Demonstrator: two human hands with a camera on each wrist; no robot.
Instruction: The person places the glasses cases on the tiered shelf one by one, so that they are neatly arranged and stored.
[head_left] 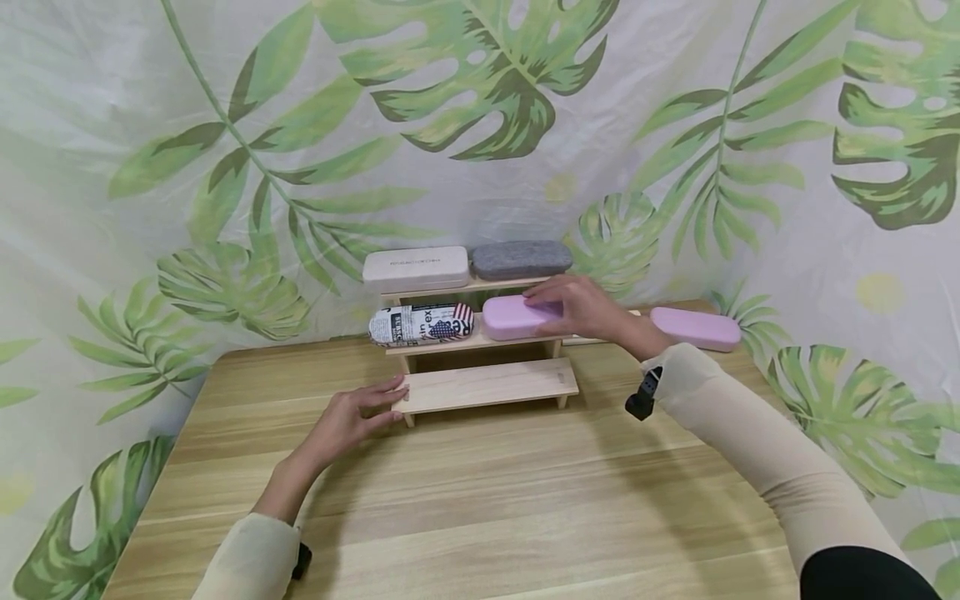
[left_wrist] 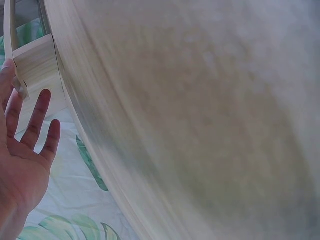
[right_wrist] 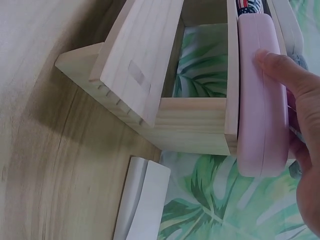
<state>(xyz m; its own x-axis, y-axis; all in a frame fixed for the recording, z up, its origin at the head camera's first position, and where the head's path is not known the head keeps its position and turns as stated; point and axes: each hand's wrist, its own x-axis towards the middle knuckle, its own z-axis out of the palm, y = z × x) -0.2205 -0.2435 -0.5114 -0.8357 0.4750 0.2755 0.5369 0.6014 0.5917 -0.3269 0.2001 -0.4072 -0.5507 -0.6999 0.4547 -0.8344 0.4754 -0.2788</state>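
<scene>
A three-tiered wooden stand (head_left: 487, 385) holds several glasses cases. My right hand (head_left: 581, 310) grips a pink glasses case (head_left: 513, 318) at the right of the middle tier, thumb on its front face in the right wrist view. Left of it on that tier lies a newsprint-and-flag patterned glasses case (head_left: 420, 324). The top tier bears a white glasses case (head_left: 416, 267) and a grey fabric one (head_left: 521, 259). My left hand (head_left: 348, 423) touches the left end of the lowest tier, its fingers extended and spread in the left wrist view.
Right of the stand, a second pink glasses case (head_left: 696, 328) lies near the back edge of the wooden table (head_left: 480, 508). A white case (right_wrist: 145, 200) lies beside the stand, mostly behind my right hand in the head view. A leaf-patterned cloth (head_left: 480, 183) hangs behind.
</scene>
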